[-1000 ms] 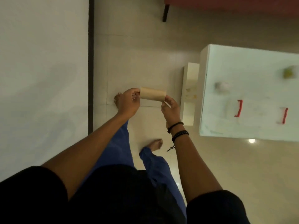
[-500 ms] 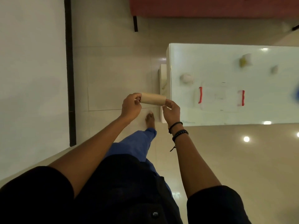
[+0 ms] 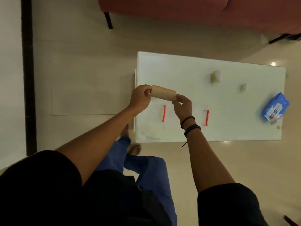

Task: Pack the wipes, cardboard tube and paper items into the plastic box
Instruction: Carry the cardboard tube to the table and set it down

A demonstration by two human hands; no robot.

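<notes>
I hold a brown cardboard tube (image 3: 163,94) level in the air over the left end of the white table (image 3: 244,131). My left hand (image 3: 140,98) pinches its left end and my right hand (image 3: 183,107) pinches its right end. Just below the tube lies the clear plastic box (image 3: 185,128) with two red latches, hard to make out against the table. A blue pack of wipes (image 3: 275,110) lies at the table's right end. Two small pale paper items (image 3: 216,76) (image 3: 243,87) sit toward the far right of the table.
A red sofa (image 3: 179,7) on dark legs stands beyond the table. A white wall with a black skirting strip (image 3: 27,79) runs along the left. My legs in blue trousers (image 3: 146,168) stand on the glossy tiled floor at the table's near left corner.
I have walked up to the table; it has shifted from the right side to under my hands. The tube stays held between both hands. The wipes pack has come into view.
</notes>
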